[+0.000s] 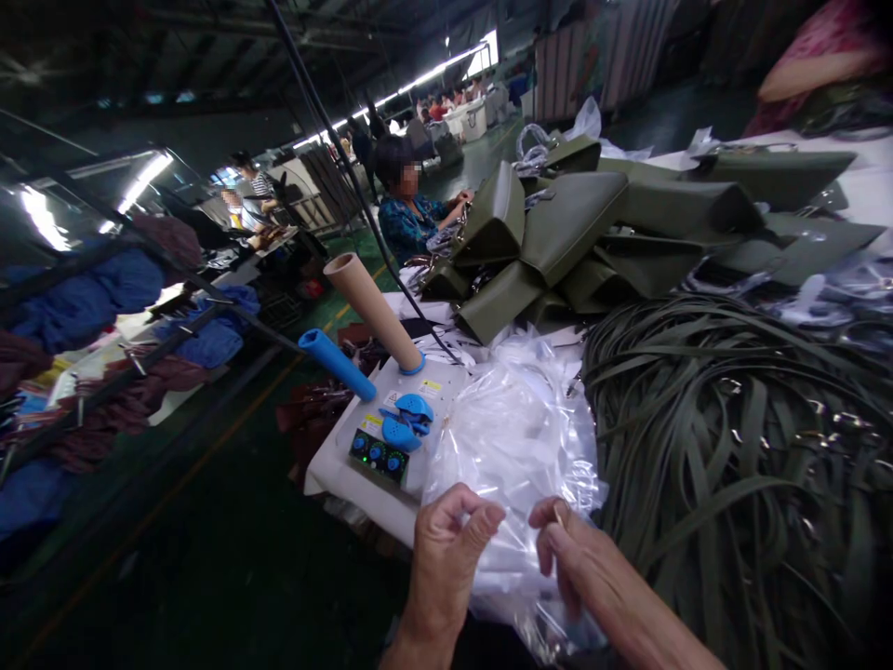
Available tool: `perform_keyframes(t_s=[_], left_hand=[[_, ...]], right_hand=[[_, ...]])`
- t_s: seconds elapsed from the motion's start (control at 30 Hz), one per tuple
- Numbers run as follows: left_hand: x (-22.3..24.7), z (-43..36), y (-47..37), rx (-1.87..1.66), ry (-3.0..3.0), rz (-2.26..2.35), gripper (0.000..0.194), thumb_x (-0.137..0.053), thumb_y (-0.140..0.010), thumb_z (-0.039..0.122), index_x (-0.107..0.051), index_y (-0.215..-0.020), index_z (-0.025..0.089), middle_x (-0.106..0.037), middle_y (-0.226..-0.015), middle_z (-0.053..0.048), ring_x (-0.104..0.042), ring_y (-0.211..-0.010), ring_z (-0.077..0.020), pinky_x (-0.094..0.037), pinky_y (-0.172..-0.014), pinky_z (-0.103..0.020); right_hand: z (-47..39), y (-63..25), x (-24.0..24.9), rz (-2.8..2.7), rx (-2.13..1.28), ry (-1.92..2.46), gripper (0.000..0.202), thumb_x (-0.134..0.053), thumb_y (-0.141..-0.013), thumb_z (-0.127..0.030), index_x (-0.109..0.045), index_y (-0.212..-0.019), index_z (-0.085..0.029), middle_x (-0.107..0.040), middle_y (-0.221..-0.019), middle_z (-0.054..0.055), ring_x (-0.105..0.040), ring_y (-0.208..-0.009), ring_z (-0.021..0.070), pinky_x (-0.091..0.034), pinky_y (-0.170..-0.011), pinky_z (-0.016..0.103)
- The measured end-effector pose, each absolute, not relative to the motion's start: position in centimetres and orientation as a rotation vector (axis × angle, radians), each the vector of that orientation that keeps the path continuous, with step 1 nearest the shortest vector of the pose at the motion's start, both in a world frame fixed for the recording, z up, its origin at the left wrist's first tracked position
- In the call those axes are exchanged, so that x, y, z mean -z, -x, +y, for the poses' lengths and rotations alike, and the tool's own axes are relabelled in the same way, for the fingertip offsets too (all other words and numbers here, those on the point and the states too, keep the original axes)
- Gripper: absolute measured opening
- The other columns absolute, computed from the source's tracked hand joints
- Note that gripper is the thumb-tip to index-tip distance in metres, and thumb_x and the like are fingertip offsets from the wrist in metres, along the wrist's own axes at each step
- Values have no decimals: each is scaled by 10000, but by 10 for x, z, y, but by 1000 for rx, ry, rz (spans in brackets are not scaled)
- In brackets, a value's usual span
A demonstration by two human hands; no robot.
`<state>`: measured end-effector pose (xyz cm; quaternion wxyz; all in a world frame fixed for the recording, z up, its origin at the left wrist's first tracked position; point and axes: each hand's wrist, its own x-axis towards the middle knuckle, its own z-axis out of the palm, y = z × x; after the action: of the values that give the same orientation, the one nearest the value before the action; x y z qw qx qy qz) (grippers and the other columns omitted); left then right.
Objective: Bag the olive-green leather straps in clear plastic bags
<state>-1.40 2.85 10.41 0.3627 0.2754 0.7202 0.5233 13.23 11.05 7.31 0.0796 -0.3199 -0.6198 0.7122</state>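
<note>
A pile of clear plastic bags [516, 419] lies on the table in front of me, its near end hanging over the edge. Above that near end is my left hand [450, 549], thumb and forefinger pinched together. My right hand [568, 549] is a short way to the right, its fingers curled in a pinch over the same film. A gap separates the two hands. What either hand's fingertips hold is too fine to make out against the shiny plastic. Dark green straps [726, 419] with metal clasps lie heaped beside my right hand.
Dark green handbags [572, 219] are piled at the back of the table. Left of the plastic stands a grey device [443, 395] with blue knobs, a blue tube [339, 365] and a cardboard tube [373, 312]. A person [411, 209] sits beyond. Racks of folded cloth [104, 288] stand left.
</note>
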Motion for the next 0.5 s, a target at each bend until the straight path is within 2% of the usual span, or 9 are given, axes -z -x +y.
perform_keyframes(t_s=[0.1,0.17,0.27,0.33,0.4,0.5], left_hand=[[-109,27,11,-1184,-1141,2047,356,-634,-762,392,-495,-540,152,-441,-559,28,-414,-558,-90,-319,-571,-226],[-109,28,4,-1102,-1461,2087,366,-623,-779,376,-469,-528,158,-454,-552,19,-446,-583,-105,-332,-611,-243],[-106,33,-5,-1031,-1811,2033,383,-627,-778,375,-437,-522,162,-467,-518,15,-458,-579,-114,-328,-618,-259],[-104,36,-7,-1002,-1910,1984,384,-630,-778,362,-432,-517,162,-483,-504,11,-461,-570,-117,-320,-603,-261],[-103,36,-5,-978,-1803,1949,350,-663,-748,367,-470,-541,161,-521,-535,3,-486,-587,-123,-329,-597,-255],[-101,34,-1,-994,-1295,1865,257,-719,-686,374,-572,-700,164,-598,-674,-8,-542,-679,-136,-384,-654,-244]], right_hand=[[134,-152,-84,-1907,-2110,913,439,-389,-851,-571,-488,-723,-162,-412,-615,-27,-387,-559,94,-327,-522,209],[147,-159,-97,-1820,-2147,928,433,-498,-788,-576,-563,-819,-149,-416,-614,-30,-376,-553,91,-316,-507,205],[154,-157,-110,-1792,-2180,835,467,-595,-743,-512,-609,-1043,-154,-573,-800,25,-487,-665,120,-382,-585,215],[152,-151,-111,-1894,-2179,676,381,-578,-774,-465,-656,-969,-147,-614,-869,51,-529,-751,148,-405,-657,233],[148,-145,-106,-1986,-2118,635,332,-551,-801,-436,-671,-817,-126,-612,-749,41,-523,-703,142,-393,-635,231],[143,-144,-95,-2008,-1972,807,347,-531,-813,-433,-601,-688,-116,-523,-604,3,-441,-588,105,-324,-541,207]])
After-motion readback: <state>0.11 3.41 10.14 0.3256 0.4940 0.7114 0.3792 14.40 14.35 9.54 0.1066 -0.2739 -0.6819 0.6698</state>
